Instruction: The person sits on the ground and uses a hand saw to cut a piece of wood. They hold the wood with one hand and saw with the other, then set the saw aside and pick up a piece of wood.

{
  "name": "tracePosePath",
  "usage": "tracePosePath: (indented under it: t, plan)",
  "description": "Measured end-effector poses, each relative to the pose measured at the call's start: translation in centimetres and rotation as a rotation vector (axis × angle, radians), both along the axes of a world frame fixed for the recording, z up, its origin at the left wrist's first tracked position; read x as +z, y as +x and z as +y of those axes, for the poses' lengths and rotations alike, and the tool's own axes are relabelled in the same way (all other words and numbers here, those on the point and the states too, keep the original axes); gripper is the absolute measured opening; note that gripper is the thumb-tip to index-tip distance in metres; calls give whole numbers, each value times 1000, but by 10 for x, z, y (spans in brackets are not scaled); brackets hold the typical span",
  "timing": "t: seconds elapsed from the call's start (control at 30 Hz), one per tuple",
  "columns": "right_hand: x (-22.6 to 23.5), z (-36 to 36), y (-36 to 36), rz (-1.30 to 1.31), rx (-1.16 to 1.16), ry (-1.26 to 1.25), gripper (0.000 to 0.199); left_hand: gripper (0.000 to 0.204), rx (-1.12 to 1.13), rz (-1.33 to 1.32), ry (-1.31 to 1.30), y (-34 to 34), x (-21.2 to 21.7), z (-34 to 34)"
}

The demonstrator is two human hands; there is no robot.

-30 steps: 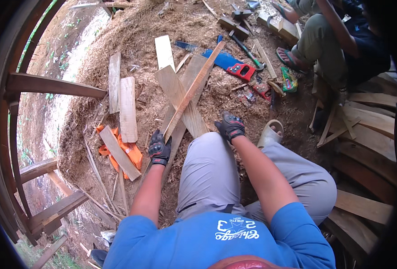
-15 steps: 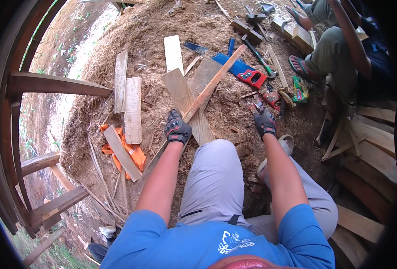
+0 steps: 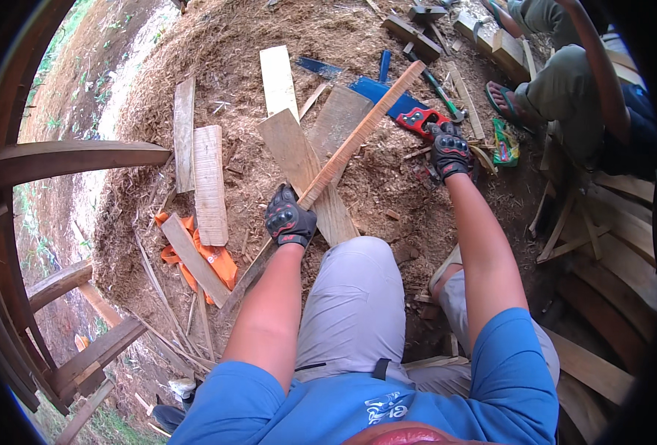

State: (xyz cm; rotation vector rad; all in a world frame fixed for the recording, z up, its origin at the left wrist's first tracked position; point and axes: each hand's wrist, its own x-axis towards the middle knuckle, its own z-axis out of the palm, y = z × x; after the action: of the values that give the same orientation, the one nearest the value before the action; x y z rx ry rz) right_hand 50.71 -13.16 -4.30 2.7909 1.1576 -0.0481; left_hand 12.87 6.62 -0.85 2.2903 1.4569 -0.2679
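Note:
My left hand [image 3: 290, 216], in a black glove with red marks, is closed around the lower end of a long, narrow wooden strip [image 3: 362, 135]. The strip slants up to the right across a wide board [image 3: 290, 148] and a greyer board [image 3: 337, 122]. My right hand [image 3: 451, 152], gloved alike, is at the red handle of a handsaw [image 3: 417, 121], fingers curled over its rear end and partly hidden. The saw's blue blade lies on the wood shavings, its front part passing behind the strip. Just beyond my right hand lies a hammer [image 3: 447, 102] with a dark handle.
A pale board [image 3: 278, 80] and a second blue saw blade [image 3: 319, 68] lie farther off. At left are planks [image 3: 210, 185] and an orange bag [image 3: 217, 259]. A person [image 3: 566, 96] sits at upper right near wooden blocks [image 3: 492, 44]; stacked timber [image 3: 603, 245] stands at right.
My right hand has moved forward from the shavings to the red handle of the handsaw. My left hand keeps its hold on the strip. The view has shifted slightly.

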Motion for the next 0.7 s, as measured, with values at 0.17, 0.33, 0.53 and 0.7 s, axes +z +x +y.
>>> tracePosePath:
  t: [0.17,0.33,0.53,0.7]
  plan:
    - [6,25,5,104,29,-42,32,75,-5,7,21,-9,-9,4]
    - [8,-4,31,-29,134,-231,33,74,-18,48,-65,11,-6,-3]
    - [164,20,15,272,86,-67,45,49,12,21,-5,2,-15,3]
    - [229,-73,-8,158,69,-37,49,45,-66,38,58,7,-16,-4]
